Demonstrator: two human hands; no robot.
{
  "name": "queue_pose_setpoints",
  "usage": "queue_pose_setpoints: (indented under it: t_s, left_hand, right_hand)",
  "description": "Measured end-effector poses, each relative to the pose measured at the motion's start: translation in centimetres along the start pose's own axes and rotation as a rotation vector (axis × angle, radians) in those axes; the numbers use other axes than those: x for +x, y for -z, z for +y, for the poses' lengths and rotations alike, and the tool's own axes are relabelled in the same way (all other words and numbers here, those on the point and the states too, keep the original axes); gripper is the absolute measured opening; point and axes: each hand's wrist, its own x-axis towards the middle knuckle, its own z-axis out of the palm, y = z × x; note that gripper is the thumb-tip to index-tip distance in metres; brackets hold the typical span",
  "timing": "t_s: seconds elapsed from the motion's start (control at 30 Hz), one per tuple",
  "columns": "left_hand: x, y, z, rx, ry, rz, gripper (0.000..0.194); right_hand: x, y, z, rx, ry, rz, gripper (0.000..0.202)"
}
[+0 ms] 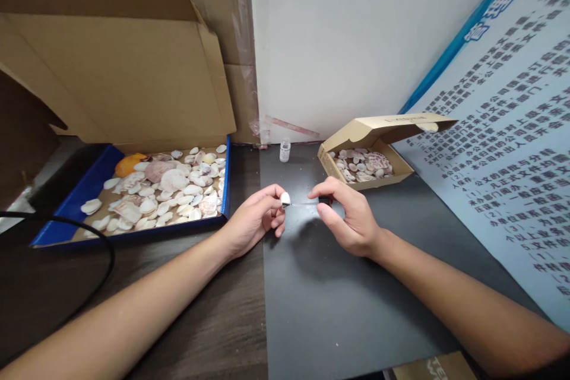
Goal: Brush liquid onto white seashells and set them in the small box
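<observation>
My left hand (258,218) pinches a small white seashell (285,198) between thumb and fingertips. My right hand (351,217) grips a brush applicator (307,204) by its black cap, and its thin stem points left. The tip of the stem reaches the lower edge of the shell; whether it touches is too small to tell. Beyond both hands a small bottle (284,151) with a white label stands upright on the dark grey mat (338,309).
At the left, a blue-edged cardboard box (228,178) holds many loose shells, its lid raised behind. A smaller brown box (378,181) with shells stands open at the back right. A black cable (111,255) curves across the left side. A printed poster (503,130) leans at the right.
</observation>
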Motion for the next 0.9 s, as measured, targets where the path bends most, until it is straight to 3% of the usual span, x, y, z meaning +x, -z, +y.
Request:
queue_pose_setpoints:
  t_s: [0.9]
  left_hand:
    - [0.04,0.09,-0.05,-0.036,-0.029,-0.003,0.011]
  right_hand:
    - [-0.13,-0.22,0.16,-0.010,-0.033,0.010,0.017]
